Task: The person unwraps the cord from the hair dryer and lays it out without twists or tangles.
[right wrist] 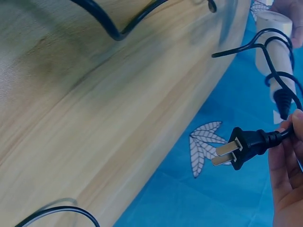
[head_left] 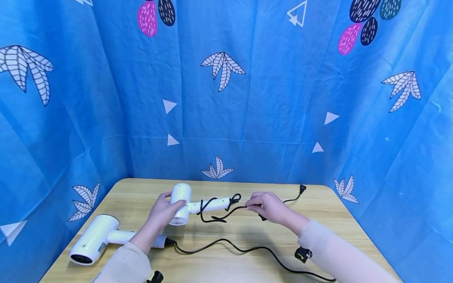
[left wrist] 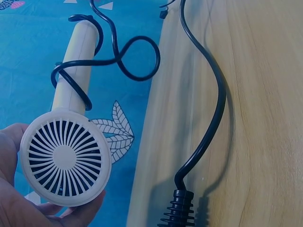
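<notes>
My left hand (head_left: pixel 165 210) grips a small white hair dryer (head_left: pixel 181 196) by its barrel, raised over the table. Its round slotted grille (left wrist: pixel 64 157) faces the left wrist camera. A black cord (left wrist: pixel 111 61) winds loosely around the dryer's handle (left wrist: pixel 75 52). To the right, my right hand (head_left: pixel 267 206) pinches that cord between thumb and fingers close to its plug. The two-pin plug (right wrist: pixel 251 145) sticks out of the hand in the right wrist view. A larger white hair dryer (head_left: pixel 95 237) lies on the table at the left, its handle partly hidden behind my left forearm.
The larger dryer's black cord (head_left: pixel 244 250) runs in waves across the wooden table (head_left: pixel 212 271) and under my right forearm. Another plug (head_left: pixel 302 189) lies near the table's back right edge. A blue patterned curtain (head_left: pixel 226 118) surrounds the table at the back and sides.
</notes>
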`<state>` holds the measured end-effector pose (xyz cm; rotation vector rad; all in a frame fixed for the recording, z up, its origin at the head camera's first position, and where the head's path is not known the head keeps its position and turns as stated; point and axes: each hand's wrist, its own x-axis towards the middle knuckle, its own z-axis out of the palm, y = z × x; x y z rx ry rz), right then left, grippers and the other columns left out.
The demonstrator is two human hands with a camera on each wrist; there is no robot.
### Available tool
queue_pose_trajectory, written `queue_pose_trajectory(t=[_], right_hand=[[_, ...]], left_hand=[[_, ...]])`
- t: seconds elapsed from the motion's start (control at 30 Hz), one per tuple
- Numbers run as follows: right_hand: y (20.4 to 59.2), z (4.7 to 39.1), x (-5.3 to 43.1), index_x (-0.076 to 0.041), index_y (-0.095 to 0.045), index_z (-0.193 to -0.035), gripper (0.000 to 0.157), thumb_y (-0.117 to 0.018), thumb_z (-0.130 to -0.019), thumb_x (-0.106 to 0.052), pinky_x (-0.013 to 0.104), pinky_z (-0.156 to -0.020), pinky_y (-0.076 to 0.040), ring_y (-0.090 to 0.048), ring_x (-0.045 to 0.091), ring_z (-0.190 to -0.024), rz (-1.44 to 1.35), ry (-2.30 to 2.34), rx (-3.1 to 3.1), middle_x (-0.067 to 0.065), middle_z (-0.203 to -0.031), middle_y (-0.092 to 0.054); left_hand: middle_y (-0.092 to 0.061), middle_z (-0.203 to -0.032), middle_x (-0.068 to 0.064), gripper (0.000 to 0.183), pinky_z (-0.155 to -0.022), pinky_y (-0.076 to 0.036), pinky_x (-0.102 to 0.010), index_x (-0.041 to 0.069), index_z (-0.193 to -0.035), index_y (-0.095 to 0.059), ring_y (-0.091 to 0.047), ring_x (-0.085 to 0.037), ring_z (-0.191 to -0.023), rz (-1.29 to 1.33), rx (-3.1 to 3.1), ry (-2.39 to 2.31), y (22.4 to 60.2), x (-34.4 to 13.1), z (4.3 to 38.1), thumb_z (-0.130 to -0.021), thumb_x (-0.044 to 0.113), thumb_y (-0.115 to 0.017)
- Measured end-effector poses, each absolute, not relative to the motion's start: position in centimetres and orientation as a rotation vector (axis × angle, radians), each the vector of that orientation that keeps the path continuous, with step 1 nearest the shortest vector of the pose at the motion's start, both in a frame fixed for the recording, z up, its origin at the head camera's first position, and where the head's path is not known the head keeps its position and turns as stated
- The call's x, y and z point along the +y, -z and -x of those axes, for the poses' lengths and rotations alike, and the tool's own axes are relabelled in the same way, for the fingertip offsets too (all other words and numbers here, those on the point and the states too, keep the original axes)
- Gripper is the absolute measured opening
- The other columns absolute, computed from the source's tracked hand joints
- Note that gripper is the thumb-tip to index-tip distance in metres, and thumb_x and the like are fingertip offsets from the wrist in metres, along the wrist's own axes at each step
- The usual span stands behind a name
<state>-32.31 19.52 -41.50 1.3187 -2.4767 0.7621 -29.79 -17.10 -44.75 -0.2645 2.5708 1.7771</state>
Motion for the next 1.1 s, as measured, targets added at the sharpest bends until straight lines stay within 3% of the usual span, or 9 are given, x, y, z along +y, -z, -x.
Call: queue_pose_trajectory(t=[0.87,1.1], right_hand=[[36.4,30.0,18.8,-0.01,-0.078,-0.105,0.014,-0.07,-0.094,-0.011,0.022,-0.071,-0.054,-0.062,0.004,-0.081,-1.465,-0.78,-2.398,-0.003,-0.093,-0.072],[35.2,29.6,18.6,-0.007,-0.078,-0.105,0.015,-0.071,-0.092,-0.005,0.023,-0.072,-0.055,-0.063,0.007,-0.084,-1.476,-0.819,-2.401,-0.001,-0.095,-0.072]], left_hand=[[-0.049,-0.135,-0.029,0.09,-0.089,-0.053,-0.051,-0.002,-0.152,-0.024,-0.057,-0.041,-0.114,0.291,2.584,-1.724,45.1,-17.3,29.9,-0.09,0.045,-0.069],[-0.048,-0.136,-0.03,0.089,-0.09,-0.052,-0.052,-0.003,-0.152,-0.024,-0.056,-0.042,-0.115,0.284,2.585,-1.729,45.3,-17.4,29.9,-0.091,0.043,-0.068]])
